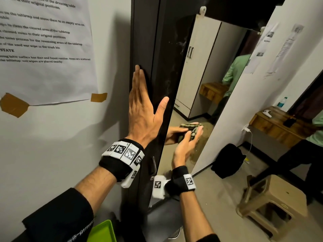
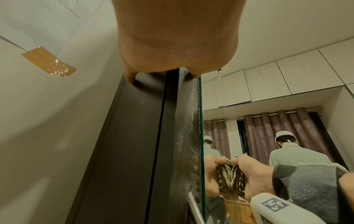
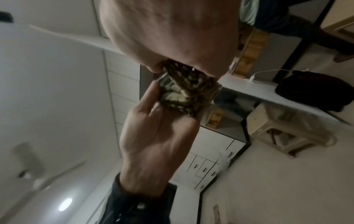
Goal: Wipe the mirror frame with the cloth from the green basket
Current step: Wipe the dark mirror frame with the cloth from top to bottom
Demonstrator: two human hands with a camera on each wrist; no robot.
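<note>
Left hand [image 1: 141, 109] flat, fingers straight, pressed on the dark frame [image 1: 146, 41], thumb spread toward the glass. Right hand [image 1: 187, 145] curled round the wadded cloth [image 1: 194, 132], held against the mirror [image 1: 209, 67] just right of the frame's inner edge, below the left hand. Frame runs vertical, dusty streaks above both hands; right hand is nearer to wipe, stroke likely leftward then up. Basket [image 1: 103, 231] below the left forearm, contents not visible

Dusty matt dark mirror frame [image 1: 157, 55]
</note>
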